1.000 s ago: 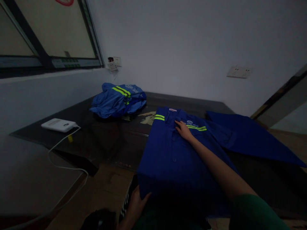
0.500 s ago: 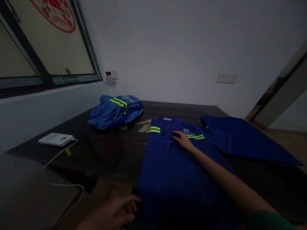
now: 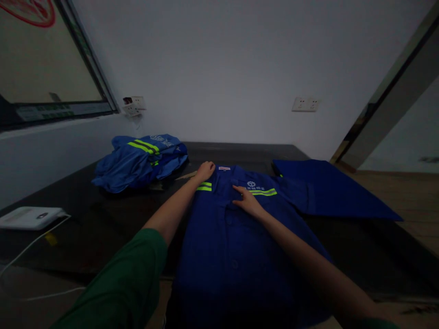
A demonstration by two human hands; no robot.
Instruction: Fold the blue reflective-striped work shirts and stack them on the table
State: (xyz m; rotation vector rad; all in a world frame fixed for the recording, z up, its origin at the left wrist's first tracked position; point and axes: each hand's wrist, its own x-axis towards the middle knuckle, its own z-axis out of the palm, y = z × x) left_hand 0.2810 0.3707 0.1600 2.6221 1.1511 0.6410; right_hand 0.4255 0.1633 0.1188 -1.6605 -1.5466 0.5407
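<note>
A dark blue work jacket [image 3: 212,237] with yellow-green reflective strips and a white chest emblem lies front up, its collar away from me. My left hand [image 3: 206,170] is at the collar and shoulder on the jacket's left side, its fingers bent together on the cloth edge; the fingertips are partly hidden. My right hand [image 3: 249,202] rests on the chest beside the emblem, thumb and forefinger apart, not gripping the cloth. One sleeve of the jacket extends to the right. The lower part of the jacket is in deep shadow.
On the dark table [image 3: 240,151], a crumpled heap of blue garments [image 3: 140,160] lies at back left. Dark blue cloth [image 3: 336,189] spreads at right. A white device [image 3: 30,217] with a white cable [image 3: 25,249] sits at far left. Behind stands a wall with sockets [image 3: 306,104].
My left hand has gone from the near edge up to the jacket's collar and shoulder. My right hand stays on the chest. The view has turned slightly right.
</note>
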